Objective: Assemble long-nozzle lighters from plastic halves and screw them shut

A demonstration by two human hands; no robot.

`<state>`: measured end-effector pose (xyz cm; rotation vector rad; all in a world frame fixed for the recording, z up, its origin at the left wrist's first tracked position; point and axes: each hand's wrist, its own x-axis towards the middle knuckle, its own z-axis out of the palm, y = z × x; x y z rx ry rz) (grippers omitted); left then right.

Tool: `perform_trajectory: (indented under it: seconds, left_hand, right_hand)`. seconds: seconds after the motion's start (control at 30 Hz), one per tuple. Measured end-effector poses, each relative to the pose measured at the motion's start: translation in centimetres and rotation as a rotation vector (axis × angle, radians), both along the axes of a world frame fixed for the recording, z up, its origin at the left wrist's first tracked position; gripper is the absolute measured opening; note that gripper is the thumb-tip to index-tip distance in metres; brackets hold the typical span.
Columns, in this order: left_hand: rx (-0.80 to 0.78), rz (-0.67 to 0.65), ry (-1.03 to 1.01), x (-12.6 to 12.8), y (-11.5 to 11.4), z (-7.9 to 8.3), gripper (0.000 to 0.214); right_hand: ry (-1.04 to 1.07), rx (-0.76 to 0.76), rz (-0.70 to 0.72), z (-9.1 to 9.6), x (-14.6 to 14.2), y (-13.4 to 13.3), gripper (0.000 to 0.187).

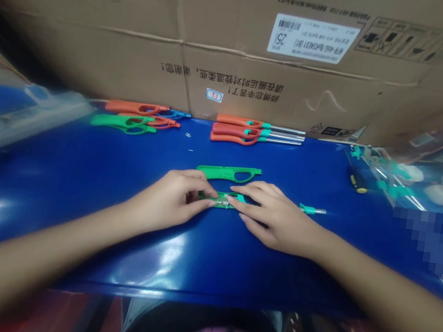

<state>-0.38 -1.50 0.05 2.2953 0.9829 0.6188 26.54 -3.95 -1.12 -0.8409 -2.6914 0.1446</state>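
Note:
Both hands rest on a green lighter half-shell [220, 199] lying on the blue table [79, 179]. My left hand [173, 199] pinches its left part with curled fingers. My right hand [270, 214] presses fingertips on its right part, where a teal collar and metal nozzle [312, 209] stick out to the right. A second green handle shell [228, 173] lies just behind the hands, untouched.
Three orange long-nozzle lighters [257, 133] lie at the back centre. Orange and green handle shells [135, 116] lie at the back left. A large cardboard box [239, 42] walls the rear. Clear bags of parts [392, 182] sit right, another bag left.

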Motion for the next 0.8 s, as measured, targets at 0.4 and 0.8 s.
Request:
perform_trajectory:
  seconds: [0.4,0.8]
  left_hand:
    - [-0.015,0.000,-0.004,0.06,-0.04,-0.13,0.014]
    - [0.113,-0.066,0.056,-0.12,-0.27,0.08,0.017]
  right_hand:
    - [0.037,-0.031,-0.002,-0.32,0.02,0.07,0.038]
    - [0.295,-0.180,-0.066,0.59,0.62,0.98,0.008]
